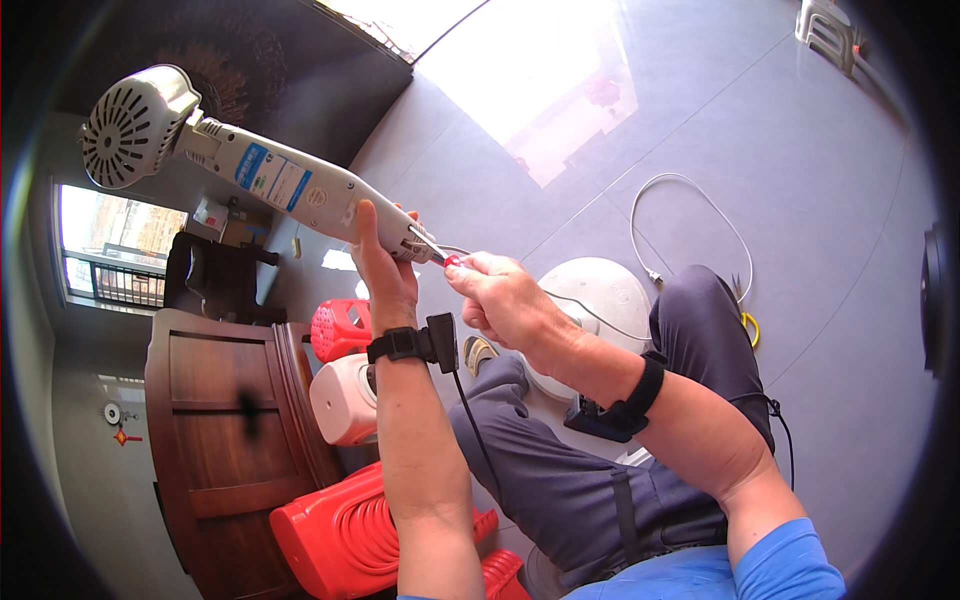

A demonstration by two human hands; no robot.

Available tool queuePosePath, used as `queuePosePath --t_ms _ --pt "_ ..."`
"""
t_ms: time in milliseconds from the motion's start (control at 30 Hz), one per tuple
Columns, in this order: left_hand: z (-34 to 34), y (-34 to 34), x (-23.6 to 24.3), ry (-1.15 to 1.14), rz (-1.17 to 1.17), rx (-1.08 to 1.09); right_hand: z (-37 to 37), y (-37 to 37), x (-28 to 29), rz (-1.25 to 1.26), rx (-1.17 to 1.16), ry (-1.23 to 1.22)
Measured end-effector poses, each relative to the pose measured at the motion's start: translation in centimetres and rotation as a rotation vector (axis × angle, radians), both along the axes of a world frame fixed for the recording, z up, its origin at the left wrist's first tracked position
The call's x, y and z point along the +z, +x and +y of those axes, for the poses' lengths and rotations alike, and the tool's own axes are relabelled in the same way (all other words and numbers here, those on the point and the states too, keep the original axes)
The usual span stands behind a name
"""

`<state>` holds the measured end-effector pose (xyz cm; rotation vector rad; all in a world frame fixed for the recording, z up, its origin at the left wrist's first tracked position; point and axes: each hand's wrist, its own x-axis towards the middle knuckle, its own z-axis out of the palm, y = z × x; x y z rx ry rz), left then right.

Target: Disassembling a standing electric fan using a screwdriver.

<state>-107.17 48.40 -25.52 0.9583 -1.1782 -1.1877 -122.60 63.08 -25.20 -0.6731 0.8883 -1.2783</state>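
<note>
A white plastic fan motor on its long column (pixel 250 165), held raised in the left hand's (pixel 385 265) closed grip, is mid-disassembly: the right hand (pixel 505 300) grips a red-handled screwdriver (pixel 440 252) at its lower end.

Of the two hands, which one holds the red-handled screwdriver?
The right hand holds the screwdriver, tip against the white appliance. The left hand grips that appliance's handle instead.
</note>
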Motion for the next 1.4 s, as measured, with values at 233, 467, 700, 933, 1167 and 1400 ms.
queuePosePath --t_ms 233,467,700,933,1167,1400 --pt "0.5 0.0 -0.2 0.006 -0.038 -0.020 0.4 0.9 -1.8 -0.453 0.179 0.174" --pt "0.2 0.3 -0.4 0.004 -0.007 0.003 1.3 1.9 -1.0 0.921 -0.358 -0.272" --pt "0.1 0.4 -0.3 0.010 -0.047 -0.020 0.3 2.1 -2.1 1.089 -0.641 -0.643" --pt "-0.3 0.9 -0.4 0.039 -0.034 0.018 0.3 1.9 -0.9 1.105 -0.549 -0.562" --pt "-1.7 1.8 -0.7 0.117 -0.059 0.014 -0.9 2.5 -1.6 1.186 -0.753 -0.832" --pt "-1.2 1.0 0.0 0.051 -0.025 0.005 0.5 2.5 -2.4 1.116 -0.712 -0.827"
